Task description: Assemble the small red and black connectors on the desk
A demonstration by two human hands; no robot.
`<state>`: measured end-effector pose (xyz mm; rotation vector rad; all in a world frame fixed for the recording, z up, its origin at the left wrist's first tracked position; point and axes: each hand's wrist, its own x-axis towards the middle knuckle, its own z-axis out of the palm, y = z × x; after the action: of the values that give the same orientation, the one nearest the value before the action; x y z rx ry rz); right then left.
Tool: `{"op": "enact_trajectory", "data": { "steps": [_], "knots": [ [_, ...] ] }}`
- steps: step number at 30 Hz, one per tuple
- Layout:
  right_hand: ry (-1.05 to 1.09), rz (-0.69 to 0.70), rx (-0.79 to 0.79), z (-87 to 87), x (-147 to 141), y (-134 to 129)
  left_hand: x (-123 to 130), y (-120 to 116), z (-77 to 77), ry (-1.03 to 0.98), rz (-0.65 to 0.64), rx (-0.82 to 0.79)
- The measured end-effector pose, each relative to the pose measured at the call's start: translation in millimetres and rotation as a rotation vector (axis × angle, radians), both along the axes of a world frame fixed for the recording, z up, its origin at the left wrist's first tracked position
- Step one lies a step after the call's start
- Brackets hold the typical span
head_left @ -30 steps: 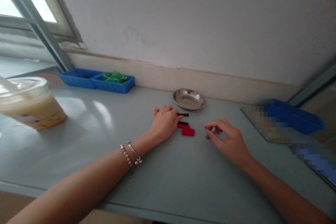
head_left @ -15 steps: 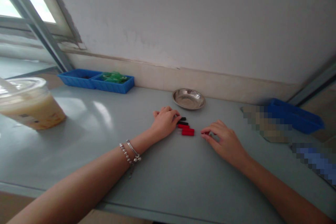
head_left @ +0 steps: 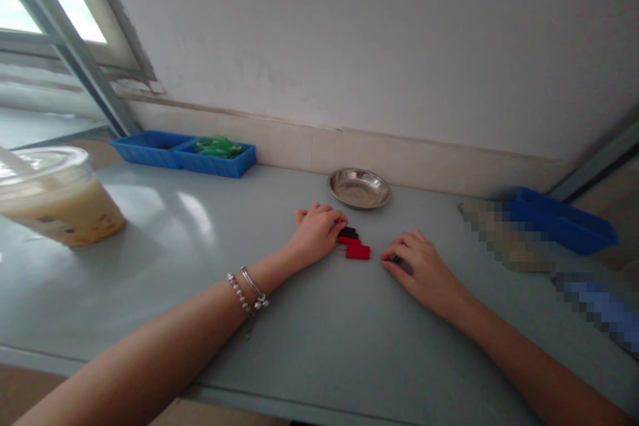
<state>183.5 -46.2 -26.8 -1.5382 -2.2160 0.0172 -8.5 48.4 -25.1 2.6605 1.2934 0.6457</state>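
Observation:
My left hand [head_left: 318, 233] rests on the grey table, its thumb and fingertips closed at the left ends of small black pieces [head_left: 349, 233]. Just in front of these lie red cylindrical pieces [head_left: 358, 251], side by side, with thin pale tips pointing left. To their right, my right hand [head_left: 417, 267] has thumb and index finger pinched together. Something dark shows between its fingers, too small to name. A round, shallow metal dish [head_left: 359, 188] stands behind the pieces, near the wall.
A blue two-part tray [head_left: 214, 163] with green items stands at the back left. A plastic cup of drink [head_left: 64, 203] is at the far left. Another blue tray [head_left: 564, 223] and blurred, pixelated flat items lie at the right.
The black pieces now lie closer together, nearer the red ones, and my left fingertips have shifted slightly right. My right fingers have closed more, and a dark thing now shows between them.

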Motion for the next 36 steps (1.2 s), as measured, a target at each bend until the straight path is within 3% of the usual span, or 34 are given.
{"op": "enact_trajectory", "data": {
  "steps": [10,17,36],
  "knots": [
    [-0.047,-0.03,-0.022,0.1,2,2,2,-11,14.3,-0.064,0.049,0.162],
    [-0.07,-0.117,0.002,-0.2,-1,1,2,-13,10.6,-0.173,-0.01,0.211],
    [-0.154,0.103,0.029,7.9,-21,-10,4,-19,12.6,-0.112,-0.095,0.212]
  ]
}}
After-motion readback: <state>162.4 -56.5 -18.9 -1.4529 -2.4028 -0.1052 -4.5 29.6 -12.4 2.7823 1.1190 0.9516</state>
